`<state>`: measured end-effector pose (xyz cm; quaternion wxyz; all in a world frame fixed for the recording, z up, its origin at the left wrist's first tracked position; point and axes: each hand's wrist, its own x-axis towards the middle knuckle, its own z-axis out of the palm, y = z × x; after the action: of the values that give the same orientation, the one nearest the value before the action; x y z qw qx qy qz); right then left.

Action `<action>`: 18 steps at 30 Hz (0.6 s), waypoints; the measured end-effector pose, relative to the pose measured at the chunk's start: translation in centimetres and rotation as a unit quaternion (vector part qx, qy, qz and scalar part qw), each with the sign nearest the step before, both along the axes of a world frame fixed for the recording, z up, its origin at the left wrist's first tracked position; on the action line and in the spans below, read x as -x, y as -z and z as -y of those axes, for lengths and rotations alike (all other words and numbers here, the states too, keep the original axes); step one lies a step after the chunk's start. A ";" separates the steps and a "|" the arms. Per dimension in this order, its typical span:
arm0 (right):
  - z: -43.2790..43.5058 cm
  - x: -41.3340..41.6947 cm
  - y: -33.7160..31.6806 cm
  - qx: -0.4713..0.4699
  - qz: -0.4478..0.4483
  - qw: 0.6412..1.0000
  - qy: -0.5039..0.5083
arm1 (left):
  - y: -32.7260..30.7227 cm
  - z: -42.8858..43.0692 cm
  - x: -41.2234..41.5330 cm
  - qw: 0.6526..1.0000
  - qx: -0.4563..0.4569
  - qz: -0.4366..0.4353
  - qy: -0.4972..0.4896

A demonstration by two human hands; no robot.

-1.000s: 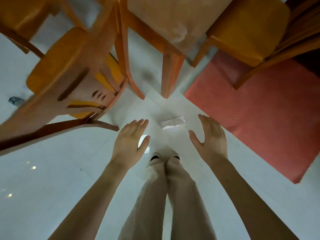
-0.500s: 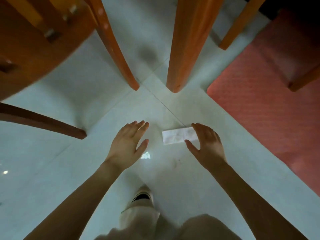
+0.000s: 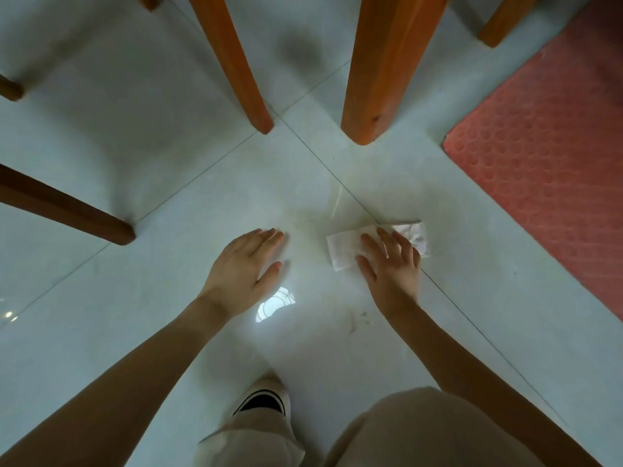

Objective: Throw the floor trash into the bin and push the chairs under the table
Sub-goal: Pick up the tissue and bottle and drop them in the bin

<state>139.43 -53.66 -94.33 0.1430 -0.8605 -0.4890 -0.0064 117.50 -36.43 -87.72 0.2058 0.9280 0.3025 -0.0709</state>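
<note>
White paper trash (image 3: 347,249), a flattened and creased scrap, lies on the pale tiled floor (image 3: 168,298) under the fingers of my right hand (image 3: 391,264); my fingers are spread and laid flat over its middle, not curled around it, so it is pressed rather than gripped, with one end showing to the left of my fingers and the crumpled end beyond my fingertips. My left hand (image 3: 244,274) hovers or rests just beside it, well clear of the paper, palm down, fingers together and thumb out, holding nothing; I cannot tell whether it touches the tile. Ahead of both hands stand two orange wooden legs (image 3: 377,79), the thick one in front of my right hand and a slimmer one (image 3: 236,65) in front of my left. A darker leg (image 3: 67,210) slants in beyond my left hand. A red mat (image 3: 546,170) lies off to the right of my right hand. My shoe (image 3: 266,399) sits below, between my forearms.
</note>
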 end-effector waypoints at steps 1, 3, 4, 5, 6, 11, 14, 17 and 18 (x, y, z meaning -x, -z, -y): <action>0.0 0.0 0.0 -0.016 -0.011 1.000 0.009 | 0.0 0.1 0.0 1.000 0.002 0.002 -0.002; 0.3 0.0 0.1 -0.044 -0.055 0.997 0.019 | 0.0 0.5 0.0 1.000 0.008 0.007 -0.006; 0.4 0.0 0.0 -0.056 -0.084 0.995 0.022 | 0.1 0.7 -0.1 1.000 0.013 0.009 -0.006; 0.5 -0.1 0.0 -0.066 -0.112 0.991 0.023 | 0.2 0.9 -0.2 1.000 0.018 0.011 -0.007; 0.6 -0.1 -0.2 -0.072 -0.134 0.988 0.023 | 0.3 1.1 -0.2 1.000 0.022 0.012 -0.006; 1.3 0.5 -2.5 -0.071 -0.213 0.973 0.046 | -0.9 2.1 -0.5 0.999 0.026 -0.002 0.029; 2.2 1.4 -7.0 -0.101 -0.258 0.957 0.082 | -4.7 2.7 -0.3 0.999 0.031 -0.017 0.032; 3.2 2.4 -14.3 -0.132 -0.269 0.948 0.108 | -11.2 3.3 -0.1 0.999 0.030 -0.013 0.026; 3.5 2.7 -17.2 -0.138 -0.266 0.948 0.104 | -13.9 3.5 -0.1 0.999 0.027 -0.010 0.023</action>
<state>136.74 -57.16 -77.09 0.3840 -0.8488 -0.3351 0.1404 117.58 -39.93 -73.82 0.2265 0.9281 0.2806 -0.0929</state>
